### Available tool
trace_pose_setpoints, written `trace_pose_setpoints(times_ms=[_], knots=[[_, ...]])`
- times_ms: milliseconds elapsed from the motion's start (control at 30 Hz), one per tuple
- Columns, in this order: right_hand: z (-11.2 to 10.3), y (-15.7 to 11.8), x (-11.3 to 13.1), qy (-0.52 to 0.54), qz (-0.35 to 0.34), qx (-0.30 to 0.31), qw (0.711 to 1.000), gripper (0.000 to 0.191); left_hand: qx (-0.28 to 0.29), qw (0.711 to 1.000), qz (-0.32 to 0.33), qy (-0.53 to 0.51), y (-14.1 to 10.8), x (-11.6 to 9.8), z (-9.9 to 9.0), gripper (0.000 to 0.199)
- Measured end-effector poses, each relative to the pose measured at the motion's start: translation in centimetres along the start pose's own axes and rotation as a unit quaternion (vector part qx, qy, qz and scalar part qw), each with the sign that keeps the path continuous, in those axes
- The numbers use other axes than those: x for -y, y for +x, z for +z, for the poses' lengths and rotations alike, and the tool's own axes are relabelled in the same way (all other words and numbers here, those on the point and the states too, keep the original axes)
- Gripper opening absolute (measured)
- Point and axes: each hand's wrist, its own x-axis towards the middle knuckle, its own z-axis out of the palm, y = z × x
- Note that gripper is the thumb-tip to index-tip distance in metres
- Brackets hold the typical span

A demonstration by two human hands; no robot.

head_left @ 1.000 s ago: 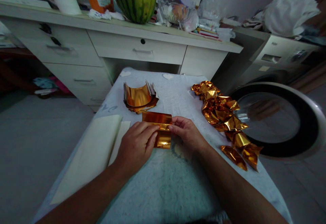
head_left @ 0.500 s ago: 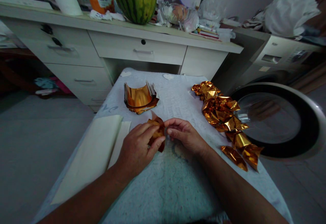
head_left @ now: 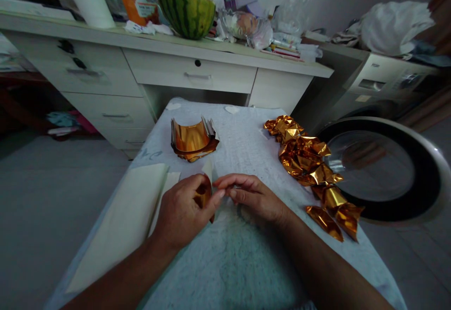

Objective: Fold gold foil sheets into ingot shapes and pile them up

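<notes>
My left hand (head_left: pixel 181 209) is closed around a curled sheet of gold foil (head_left: pixel 202 198), which has a pale side showing at its upper edge. Fingers of my right hand (head_left: pixel 255 198) are pinched together at the right edge of this sheet, touching the left thumb tip; the exact grip point is partly hidden. Just beyond the left hand sits a curved stack of gold foil sheets (head_left: pixel 192 138). To the right lies a row of folded gold foil pieces (head_left: pixel 305 157), shiny and creased.
Cream paper sheets (head_left: pixel 121 220) lie left on the cloth-covered table (head_left: pixel 243 263). Behind stands a white drawer desk (head_left: pixel 190 73) with a cut watermelon (head_left: pixel 186 11), a paper roll (head_left: pixel 88 0) and plastic bags. The washing machine's round door (head_left: pixel 380 166) hangs open at the right.
Both hands have shifted slightly left. The foil sheet has turned so its pale side shows, and my left hand now wraps more closely around it.
</notes>
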Motion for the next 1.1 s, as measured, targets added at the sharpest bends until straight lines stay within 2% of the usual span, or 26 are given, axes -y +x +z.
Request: trace_pose_setpoints(times_ms=[67,133,267,333,433,500,567,700,767,867,933,1033,1100], knots=[[0.0,0.0,0.0,-0.002,-0.001,0.002,1.000,0.022,-0.009,1.000,-0.013,-0.011,0.0,0.0,-0.1,0.020],[-0.1,0.1,-0.2,-0.006,-0.001,-0.032,0.999,0.018,-0.016,1.000,-0.021,-0.018,0.0,-0.1,-0.2,0.019],[-0.7,0.5,-0.5,-0.049,-0.017,-0.199,0.979,0.016,-0.037,0.998,-0.030,-0.036,0.0,0.0,-0.9,0.025],[-0.9,0.7,-0.6,-0.073,-0.026,-0.241,0.967,0.022,-0.041,0.996,-0.043,-0.066,0.0,0.1,-1.1,0.025],[-1.1,0.8,-0.6,-0.070,-0.030,-0.228,0.971,0.035,-0.033,0.989,-0.066,-0.131,0.0,0.5,-1.2,0.024],[-1.2,0.8,-0.7,-0.057,-0.031,-0.201,0.977,0.027,-0.026,0.978,-0.089,-0.186,0.0,0.7,-1.0,0.023],[-1.2,0.8,-0.8,-0.038,-0.023,-0.190,0.981,0.020,-0.013,0.960,-0.117,-0.254,0.1,0.7,-0.7,0.021],[-1.1,0.8,-1.0,0.015,0.001,-0.209,0.978,0.026,0.029,0.913,-0.168,-0.370,0.6,0.7,-0.1,0.019],[-1.1,0.8,-1.0,0.032,0.010,-0.214,0.976,0.028,0.035,0.904,-0.180,-0.387,0.8,1.1,0.3,0.020],[-1.2,1.0,-1.2,0.006,0.015,-0.216,0.976,0.028,0.009,0.919,-0.185,-0.347,0.9,1.8,1.0,0.036],[-1.3,1.1,-1.3,-0.058,0.017,-0.228,0.972,0.024,0.019,0.936,-0.180,-0.301,0.8,2.1,1.3,0.044],[-1.5,1.2,-1.5,-0.187,0.014,-0.250,0.950,0.024,0.028,0.968,-0.164,-0.189,0.6,2.0,1.3,0.045],[-1.5,1.1,-1.5,-0.270,0.013,-0.254,0.929,0.021,0.039,0.984,-0.140,-0.103,0.5,1.8,1.1,0.038]])
